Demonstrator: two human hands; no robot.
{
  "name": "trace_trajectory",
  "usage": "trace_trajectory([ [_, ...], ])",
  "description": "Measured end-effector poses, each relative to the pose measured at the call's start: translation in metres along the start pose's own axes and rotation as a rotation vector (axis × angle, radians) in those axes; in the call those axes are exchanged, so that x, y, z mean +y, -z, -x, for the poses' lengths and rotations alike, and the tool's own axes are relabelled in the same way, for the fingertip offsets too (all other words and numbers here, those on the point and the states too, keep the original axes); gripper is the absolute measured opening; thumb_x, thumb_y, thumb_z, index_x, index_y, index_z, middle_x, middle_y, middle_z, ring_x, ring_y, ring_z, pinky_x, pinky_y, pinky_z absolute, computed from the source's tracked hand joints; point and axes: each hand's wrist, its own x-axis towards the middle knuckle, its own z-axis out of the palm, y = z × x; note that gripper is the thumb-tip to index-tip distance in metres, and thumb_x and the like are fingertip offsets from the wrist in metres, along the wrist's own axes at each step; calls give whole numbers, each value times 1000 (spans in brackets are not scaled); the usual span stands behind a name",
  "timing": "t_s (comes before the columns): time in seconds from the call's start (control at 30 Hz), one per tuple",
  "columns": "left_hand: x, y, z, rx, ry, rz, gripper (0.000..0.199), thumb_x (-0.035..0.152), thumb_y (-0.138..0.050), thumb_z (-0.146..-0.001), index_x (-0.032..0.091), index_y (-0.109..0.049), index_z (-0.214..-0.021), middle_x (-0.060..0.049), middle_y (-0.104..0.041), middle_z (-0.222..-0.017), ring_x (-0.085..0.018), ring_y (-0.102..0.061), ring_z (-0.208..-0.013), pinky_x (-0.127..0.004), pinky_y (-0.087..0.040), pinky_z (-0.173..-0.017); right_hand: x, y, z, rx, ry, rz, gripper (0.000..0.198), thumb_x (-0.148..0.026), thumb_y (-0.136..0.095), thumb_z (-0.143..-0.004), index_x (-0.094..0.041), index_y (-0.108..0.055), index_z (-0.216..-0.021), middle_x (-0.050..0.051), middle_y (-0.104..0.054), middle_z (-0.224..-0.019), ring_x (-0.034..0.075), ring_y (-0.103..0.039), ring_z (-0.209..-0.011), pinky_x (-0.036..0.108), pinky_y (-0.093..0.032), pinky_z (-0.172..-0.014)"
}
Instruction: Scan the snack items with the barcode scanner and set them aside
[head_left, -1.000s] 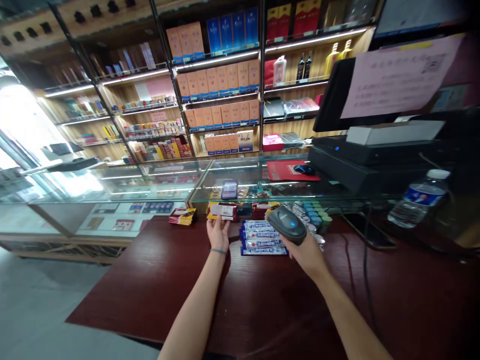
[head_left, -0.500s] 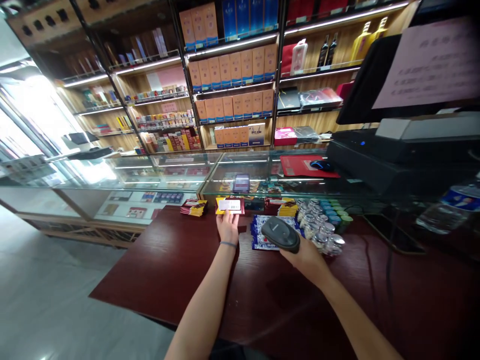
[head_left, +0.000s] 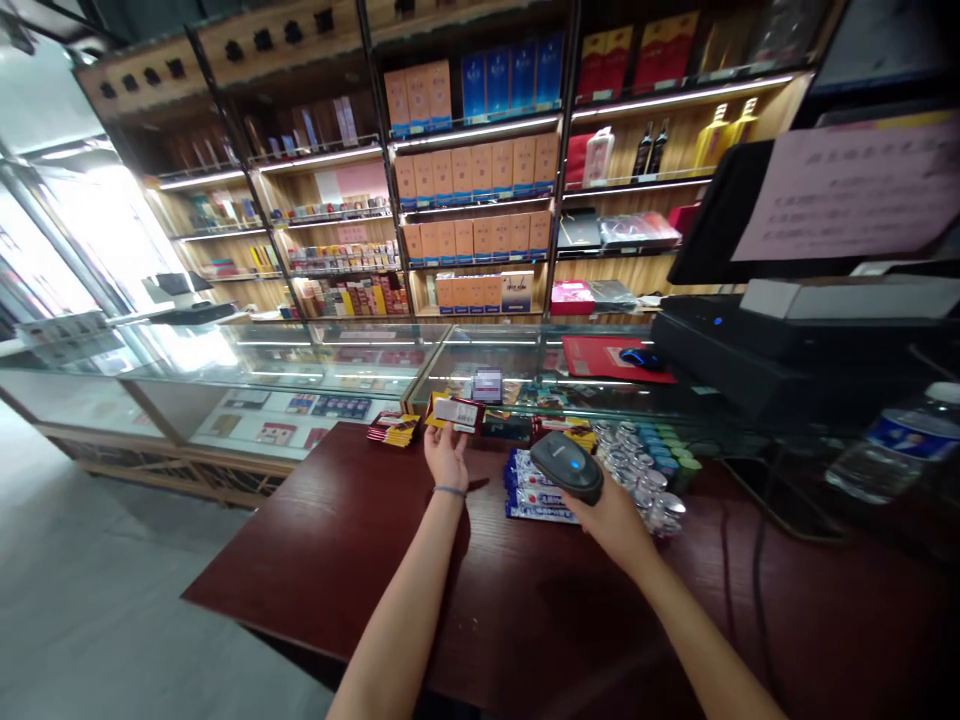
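My left hand [head_left: 448, 457] grips a yellow and dark red snack packet [head_left: 454, 412] by its near edge, its white barcode label facing me. In my right hand [head_left: 611, 515] is a dark barcode scanner [head_left: 566, 466] with a blue light lit on top; its head points towards the packet. Beneath the scanner lie several blue and white packets [head_left: 525, 490]. A stack of yellow and red packets [head_left: 394, 428] sits left of my left hand, and another pile [head_left: 574, 430] lies behind the scanner, partly hidden by it.
Several silver-lidded jars [head_left: 660, 510] and green-lidded ones [head_left: 686, 465] stand right of the scanner. Behind the dark red table [head_left: 315, 560] runs a glass display case [head_left: 360, 350]. A water bottle [head_left: 892, 450], a monitor [head_left: 720, 215] and cables are at the right.
The packet in my left hand has tilted and shifted slightly left. A blue light now shows on the scanner. The camera view has tipped upwards a little.
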Motion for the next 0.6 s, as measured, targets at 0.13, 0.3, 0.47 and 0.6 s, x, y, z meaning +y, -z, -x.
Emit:
trace_trajectory([
  [0.13,33,10,-29,32,-223,-222,29,29,-78,-74,20,-59,-94,0,-63,-89,-12,-64,-81,-28,-54,-76,-10,1,-9,49,38,40,56,-44,-66,-78,-20,-57,-129,11,-76,-108,32,-71,-106,42,-55,-85],
  [0.3,87,49,-70,-66,-500,-569,23,36,-75,-77,18,-67,-88,-3,-68,-87,-17,-65,-81,-31,-54,-80,-24,-10,-15,121,48,27,52,-45,-66,-79,-21,-61,-125,8,-77,-99,32,-71,-105,41,-56,-81],
  [0.47,132,82,-90,-182,-777,-987,10,30,-66,-86,24,-73,-89,-4,-69,-91,-20,-63,-92,-35,-51,-91,-26,-23,-20,153,66,0,45,-45,-67,-78,-22,-66,-117,8,-77,-94,31,-71,-102,40,-57,-80],
  [0.6,143,98,-98,-325,-839,-1187,17,18,-61,-86,27,-74,-92,-4,-69,-93,-21,-64,-92,-35,-51,-90,-20,-35,-14,173,31,-49,50,-45,-70,-74,-20,-65,-117,9,-77,-97,31,-72,-98,38,-57,-79],
])
